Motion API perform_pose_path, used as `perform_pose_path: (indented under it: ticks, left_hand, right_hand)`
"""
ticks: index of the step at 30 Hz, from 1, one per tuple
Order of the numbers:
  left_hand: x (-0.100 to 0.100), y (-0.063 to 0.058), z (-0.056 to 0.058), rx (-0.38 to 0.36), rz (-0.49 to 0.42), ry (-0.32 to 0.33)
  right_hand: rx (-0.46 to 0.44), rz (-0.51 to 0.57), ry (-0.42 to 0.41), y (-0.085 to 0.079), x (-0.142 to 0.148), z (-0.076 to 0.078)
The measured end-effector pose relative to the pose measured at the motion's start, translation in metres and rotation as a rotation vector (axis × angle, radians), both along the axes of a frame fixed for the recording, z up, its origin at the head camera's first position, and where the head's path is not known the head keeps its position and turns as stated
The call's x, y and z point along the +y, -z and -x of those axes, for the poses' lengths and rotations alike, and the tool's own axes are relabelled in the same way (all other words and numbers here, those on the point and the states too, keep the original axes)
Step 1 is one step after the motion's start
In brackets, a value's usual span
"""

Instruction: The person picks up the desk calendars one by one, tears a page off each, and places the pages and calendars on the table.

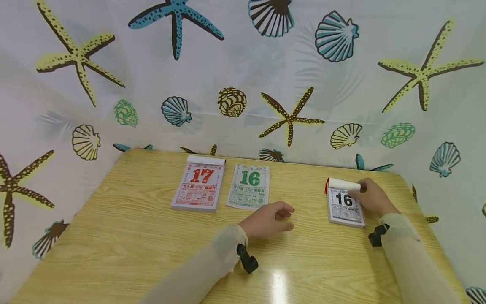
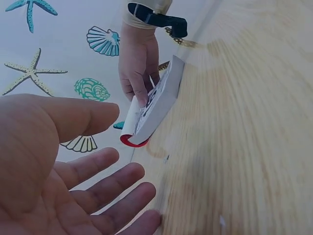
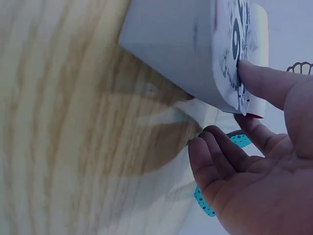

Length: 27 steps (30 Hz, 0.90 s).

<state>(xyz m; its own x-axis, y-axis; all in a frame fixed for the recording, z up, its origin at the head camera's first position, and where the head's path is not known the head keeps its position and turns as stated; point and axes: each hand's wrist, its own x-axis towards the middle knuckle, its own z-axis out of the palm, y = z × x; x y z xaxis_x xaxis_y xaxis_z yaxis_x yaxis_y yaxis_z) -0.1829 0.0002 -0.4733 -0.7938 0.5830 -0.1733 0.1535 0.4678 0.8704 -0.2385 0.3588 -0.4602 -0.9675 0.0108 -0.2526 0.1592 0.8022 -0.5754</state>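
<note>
At the right of the head view lies a small tear-off calendar (image 1: 345, 207) with a black 16, a rolled white top strip and a bit of red at its upper left corner. My right hand (image 1: 373, 197) pinches its upper right edge. In the right wrist view the thumb (image 3: 264, 84) presses the top page and a finger reaches behind the edge; the other fingers are bent below, off the pad. My left hand (image 1: 268, 219) hovers over the table, fingers relaxed and holding nothing. Its palm (image 2: 29, 166) shows in the left wrist view, with the small calendar beyond.
A thick calendar pad (image 1: 199, 185) with a red 17 lies at the left of the wooden table (image 1: 125, 236). Beside it lies a loose sheet (image 1: 248, 185) with a green 16, its top edge torn. A patterned curtain (image 1: 212, 67) hangs behind the table.
</note>
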Motion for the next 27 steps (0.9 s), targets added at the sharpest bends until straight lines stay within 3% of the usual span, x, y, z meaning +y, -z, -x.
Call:
perform_pose_path:
  ticks: [7, 14, 22, 27]
  left_hand:
    - [0.006, -0.004, 0.006, -0.048, -0.088, -0.018]
    - [0.006, -0.012, 0.008, -0.039, -0.142, -0.093]
    - [-0.006, -0.02, 0.016, 0.047, -0.225, -0.266]
    - [-0.021, -0.024, 0.018, 0.063, -0.297, -0.255]
  right_hand:
    - [0.046, 0.217, 0.048, -0.004, -0.018, -0.002]
    - [0.144, 0.447, 0.013, -0.019, -0.046, -0.016]
    - [0.222, 0.605, -0.057, -0.04, -0.085, -0.028]
    - [0.24, 0.683, -0.086, -0.051, -0.108, -0.033]
